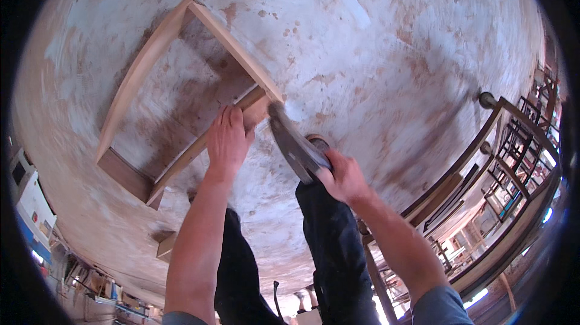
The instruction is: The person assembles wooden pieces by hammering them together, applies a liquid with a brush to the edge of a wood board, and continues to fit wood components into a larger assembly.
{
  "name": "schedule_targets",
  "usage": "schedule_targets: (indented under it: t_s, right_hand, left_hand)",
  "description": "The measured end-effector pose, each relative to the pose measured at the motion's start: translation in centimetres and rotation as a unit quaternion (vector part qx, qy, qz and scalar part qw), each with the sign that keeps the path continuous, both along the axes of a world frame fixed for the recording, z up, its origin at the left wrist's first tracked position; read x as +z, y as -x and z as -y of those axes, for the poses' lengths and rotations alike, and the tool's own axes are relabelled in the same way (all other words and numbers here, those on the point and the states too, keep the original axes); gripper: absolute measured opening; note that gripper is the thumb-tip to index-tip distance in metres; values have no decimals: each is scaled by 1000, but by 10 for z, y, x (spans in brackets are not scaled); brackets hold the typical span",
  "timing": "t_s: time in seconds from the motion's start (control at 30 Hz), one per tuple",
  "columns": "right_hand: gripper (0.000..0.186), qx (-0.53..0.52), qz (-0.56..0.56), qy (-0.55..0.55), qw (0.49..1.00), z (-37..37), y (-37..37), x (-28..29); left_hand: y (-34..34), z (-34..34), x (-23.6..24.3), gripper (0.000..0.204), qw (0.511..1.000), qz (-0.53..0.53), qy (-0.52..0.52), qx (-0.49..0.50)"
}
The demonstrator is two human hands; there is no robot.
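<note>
A wooden frame [232, 45], four-sided and open in the middle, lies on the floor at the left ahead of me. My left hand [228, 143] is closed over its near side, close to the right-hand corner. In my right hand [344, 180] is a hammer [295, 146], smeared by motion. Its far end is right at that corner of the frame; whether it touches the wood cannot be told. No nail can be made out there.
A small wood block [166, 245] lies at the lower left. At the right stands a wheeled metal rack [504, 113] with wood strips [441, 198]. A white and blue machine [33, 204] is at the far left. My dark-trousered legs [332, 240] are below the frame.
</note>
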State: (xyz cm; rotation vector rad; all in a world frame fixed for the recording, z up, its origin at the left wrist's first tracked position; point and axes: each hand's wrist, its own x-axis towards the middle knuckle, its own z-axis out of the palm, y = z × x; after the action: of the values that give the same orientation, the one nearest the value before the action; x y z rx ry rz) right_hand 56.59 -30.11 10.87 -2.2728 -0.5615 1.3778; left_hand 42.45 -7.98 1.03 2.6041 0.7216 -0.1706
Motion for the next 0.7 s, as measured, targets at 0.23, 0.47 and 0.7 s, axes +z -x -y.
schedule_targets:
  t_s: [0.23,0.47,0.7]
  right_hand:
    - [31,-55,31,123,990,119,21,26]
    - [36,-61,24,207,976,159,44,14]
    - [45,-57,1,292,955,142,59,25]
  left_hand:
    - [105,110,-8,45,984,-66,163,25]
    - [152,127,-23,63,982,-48,183,-3]
    - [164,-18,-22,37,984,-95,-58,138]
